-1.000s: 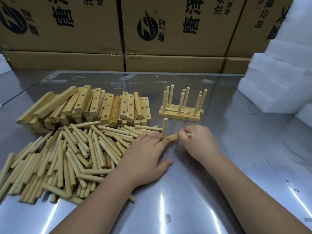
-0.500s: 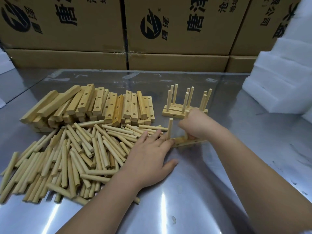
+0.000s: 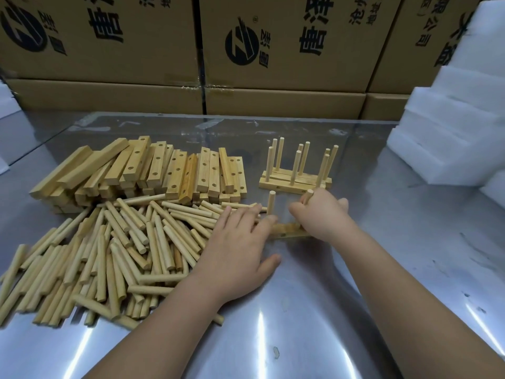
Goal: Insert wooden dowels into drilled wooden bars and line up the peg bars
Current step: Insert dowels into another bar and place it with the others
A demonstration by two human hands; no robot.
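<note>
Head view, and we see two bare forearms reaching from the near edge across a shiny metal worktop [image 3: 314, 324]. The left hand [image 3: 240, 247] lies palm down with its fingers straight and spread, the thumb splayed toward the right. Its fingertips reach the left end of a drilled bar [image 3: 287, 232] lying flat near the middle, and its outer fingers rest on the edge of the loose dowels [image 3: 109, 250] heaped at the left. The right hand [image 3: 321, 214] is knuckles up, fingers curled tight round an upright dowel [image 3: 309, 193] over that bar. We cannot tell how far the dowel's lower end sits in its hole. A first peg [image 3: 270, 202] stands upright at the bar's left end, between the two hands. Just beyond, finished peg bars [image 3: 296, 183] sit side by side with their pegs up. Farther left lies a stack of bars [image 3: 153, 170] with open holes. Cardboard boxes [image 3: 287, 50] line the far edge, and white foam blocks [image 3: 451, 127] are piled at the far right.
</note>
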